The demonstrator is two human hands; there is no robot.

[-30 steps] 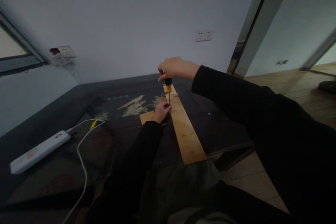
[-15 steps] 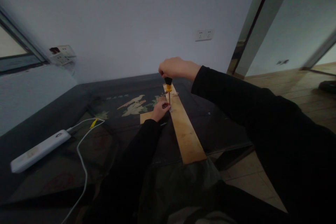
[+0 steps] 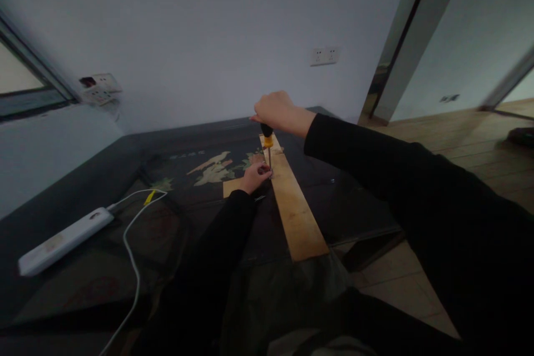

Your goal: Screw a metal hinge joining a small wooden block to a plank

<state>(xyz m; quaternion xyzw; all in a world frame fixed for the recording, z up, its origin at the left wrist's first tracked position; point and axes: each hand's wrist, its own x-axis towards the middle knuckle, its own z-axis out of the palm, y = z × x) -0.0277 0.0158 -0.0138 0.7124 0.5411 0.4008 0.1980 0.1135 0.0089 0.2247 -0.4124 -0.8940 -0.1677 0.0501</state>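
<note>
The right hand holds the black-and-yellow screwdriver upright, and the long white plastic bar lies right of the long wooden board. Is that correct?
No: the head view shows the white plastic bar left of the wooden board. The right hand does hold the screwdriver upright.

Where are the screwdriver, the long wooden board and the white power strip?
Screwdriver (image 3: 268, 141): head view, on the yellow part of its handle.
Long wooden board (image 3: 297, 217): head view, on its flat top, toward the near end.
White power strip (image 3: 69, 240): head view, on the middle of its casing.
</note>
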